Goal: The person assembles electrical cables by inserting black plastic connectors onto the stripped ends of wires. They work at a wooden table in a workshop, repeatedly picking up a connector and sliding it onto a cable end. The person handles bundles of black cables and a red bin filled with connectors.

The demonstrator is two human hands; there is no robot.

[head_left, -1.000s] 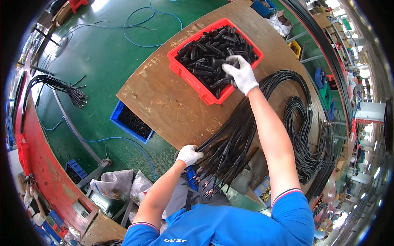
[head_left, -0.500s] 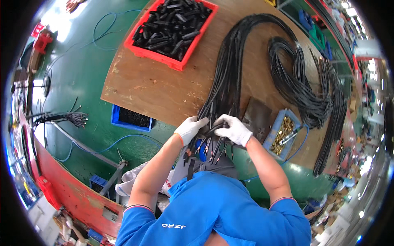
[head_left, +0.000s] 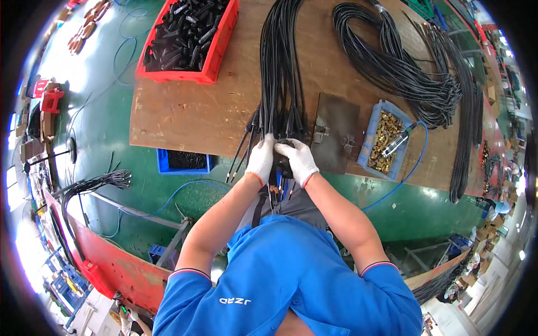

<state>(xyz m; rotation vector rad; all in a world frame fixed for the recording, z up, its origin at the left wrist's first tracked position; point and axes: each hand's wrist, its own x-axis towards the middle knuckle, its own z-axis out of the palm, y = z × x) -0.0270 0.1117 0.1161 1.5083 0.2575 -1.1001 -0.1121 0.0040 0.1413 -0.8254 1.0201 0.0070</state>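
Note:
A thick bundle of black cables (head_left: pixel 280 61) runs down the wooden table to its near edge. At that edge my left hand (head_left: pixel 261 159), in a white knit glove, is closed round some of the cables. My gloved right hand (head_left: pixel 298 159) is closed beside it, thumb and fingers on the black cables at their thicker sleeved part. The fingertips of both hands almost meet. Below the hands, stripped wire ends (head_left: pixel 274 193) with coloured tips hang over my lap. A few loose cable ends (head_left: pixel 238 154) lie left of my left hand. The gloves partly hide what they grip.
A red bin (head_left: pixel 210 70) of black ribbed sleeves stands at the back left. Right of my hands lie a dark metal plate (head_left: pixel 336 120) and a blue tray (head_left: pixel 365 151) of brass parts with a corded tool (head_left: pixel 395 144). Coiled cables (head_left: pixel 414 84) lie farther right; a blue crate (head_left: pixel 162 162) sits below the table.
My hands have come closer together, and the right wrist has turned more upright. The cables now hang straighter, with fewer ends spread below the hands. The whole view has shifted.

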